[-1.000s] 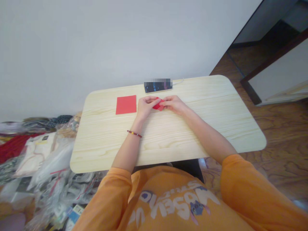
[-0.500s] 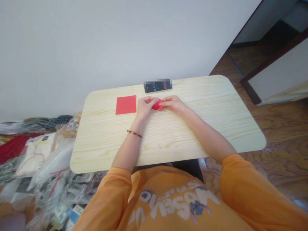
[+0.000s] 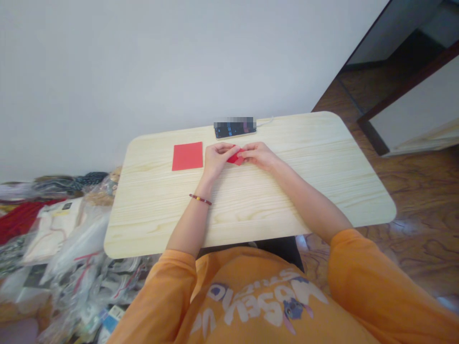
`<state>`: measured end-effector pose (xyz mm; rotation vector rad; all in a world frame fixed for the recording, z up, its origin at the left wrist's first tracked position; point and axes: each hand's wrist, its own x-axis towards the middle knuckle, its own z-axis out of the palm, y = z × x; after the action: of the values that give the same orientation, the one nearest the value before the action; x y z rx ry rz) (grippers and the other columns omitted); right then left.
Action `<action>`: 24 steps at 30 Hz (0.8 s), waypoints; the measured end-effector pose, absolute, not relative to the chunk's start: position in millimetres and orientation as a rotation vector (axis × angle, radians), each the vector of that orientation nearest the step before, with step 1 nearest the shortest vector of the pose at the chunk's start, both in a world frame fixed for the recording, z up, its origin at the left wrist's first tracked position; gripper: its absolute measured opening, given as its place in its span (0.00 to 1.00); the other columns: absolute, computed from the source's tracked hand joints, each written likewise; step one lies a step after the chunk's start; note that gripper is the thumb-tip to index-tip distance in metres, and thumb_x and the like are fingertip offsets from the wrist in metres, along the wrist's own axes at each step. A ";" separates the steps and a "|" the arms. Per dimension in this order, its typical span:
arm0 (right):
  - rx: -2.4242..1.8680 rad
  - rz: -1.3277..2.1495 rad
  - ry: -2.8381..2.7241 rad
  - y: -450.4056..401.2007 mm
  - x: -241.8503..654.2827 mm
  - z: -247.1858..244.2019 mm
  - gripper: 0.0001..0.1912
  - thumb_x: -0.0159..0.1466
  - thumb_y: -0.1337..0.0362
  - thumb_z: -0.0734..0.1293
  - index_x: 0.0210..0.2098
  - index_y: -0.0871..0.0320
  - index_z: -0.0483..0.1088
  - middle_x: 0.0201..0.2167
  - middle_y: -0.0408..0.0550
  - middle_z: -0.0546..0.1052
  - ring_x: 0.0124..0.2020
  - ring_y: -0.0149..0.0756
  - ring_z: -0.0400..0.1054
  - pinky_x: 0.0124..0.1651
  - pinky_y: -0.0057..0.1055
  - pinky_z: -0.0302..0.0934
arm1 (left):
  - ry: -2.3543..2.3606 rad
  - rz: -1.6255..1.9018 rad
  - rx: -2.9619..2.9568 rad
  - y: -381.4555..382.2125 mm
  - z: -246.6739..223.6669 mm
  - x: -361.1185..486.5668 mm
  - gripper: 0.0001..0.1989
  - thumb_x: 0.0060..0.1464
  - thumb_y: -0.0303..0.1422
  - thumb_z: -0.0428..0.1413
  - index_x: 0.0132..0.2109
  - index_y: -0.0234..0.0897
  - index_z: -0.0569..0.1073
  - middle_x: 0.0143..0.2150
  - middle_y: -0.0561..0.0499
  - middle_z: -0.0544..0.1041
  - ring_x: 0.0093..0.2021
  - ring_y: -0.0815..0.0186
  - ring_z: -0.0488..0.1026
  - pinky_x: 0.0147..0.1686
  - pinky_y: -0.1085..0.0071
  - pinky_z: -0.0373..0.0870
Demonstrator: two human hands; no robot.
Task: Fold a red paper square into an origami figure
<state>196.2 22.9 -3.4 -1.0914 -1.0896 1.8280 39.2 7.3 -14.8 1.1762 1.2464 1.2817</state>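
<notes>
Between my two hands is a small folded piece of red paper [image 3: 235, 158], just above or on the table; its exact folds are too small to make out. My left hand [image 3: 217, 156] pinches its left side, thumb on top. My right hand [image 3: 258, 155] grips the right side between thumb and fingers. Part of the paper is hidden under the fingertips. To the left of my left hand, a flat square of red paper [image 3: 187, 156] lies on the table, apart from it.
A phone [image 3: 235, 130] with a cable lies at the back of the pale wooden table [image 3: 258, 205], close to the wall. Plastic bags and clothes [image 3: 71, 248] are heaped at the left of the table. Wooden floor [image 3: 423, 205] shows on the right.
Hardly anything differs: the fingers and the folded red paper have shifted very slightly. Both hands keep their hold, and the flat red square stays in place.
</notes>
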 end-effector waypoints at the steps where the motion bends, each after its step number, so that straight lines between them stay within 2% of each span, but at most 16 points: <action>1: -1.086 1.832 -1.085 22.9 196.4 -3.3 0.12 0.40 0.69 0.79 0.20 0.63 0.72 0.18 0.45 0.75 0.22 0.29 0.69 0.31 0.27 0.64 | 1.242 1.272 1.170 6.7 -13.8 39.3 0.19 0.35 0.43 0.68 0.32 0.33 0.79 0.30 0.47 0.81 0.29 0.67 0.76 0.33 0.72 0.72; 5: -1.044 1.857 -1.081 23.2 197.8 -3.8 0.15 0.37 0.66 0.80 0.21 0.64 0.74 0.20 0.46 0.76 0.24 0.30 0.70 0.32 0.27 0.65 | 1.231 1.305 1.184 5.5 -10.7 39.5 0.18 0.35 0.42 0.68 0.32 0.33 0.79 0.29 0.47 0.80 0.28 0.67 0.76 0.34 0.70 0.74; 13: -0.958 1.896 -1.088 23.8 199.3 -6.2 0.17 0.39 0.61 0.80 0.25 0.63 0.76 0.25 0.48 0.79 0.28 0.30 0.72 0.34 0.26 0.64 | 1.269 1.451 1.271 4.3 -3.8 38.3 0.12 0.38 0.38 0.67 0.30 0.35 0.79 0.31 0.47 0.81 0.30 0.67 0.77 0.36 0.70 0.74; 24: -0.970 1.821 -1.093 22.7 197.2 -8.0 0.17 0.36 0.61 0.81 0.20 0.62 0.74 0.21 0.45 0.77 0.26 0.29 0.70 0.33 0.27 0.62 | 1.272 1.423 1.275 4.4 -4.5 38.3 0.13 0.38 0.39 0.67 0.30 0.35 0.78 0.30 0.48 0.81 0.30 0.66 0.77 0.36 0.69 0.75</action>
<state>197.2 22.7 -8.0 -0.9698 -1.0935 1.8207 38.3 4.4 -4.5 1.2749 1.2719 1.4235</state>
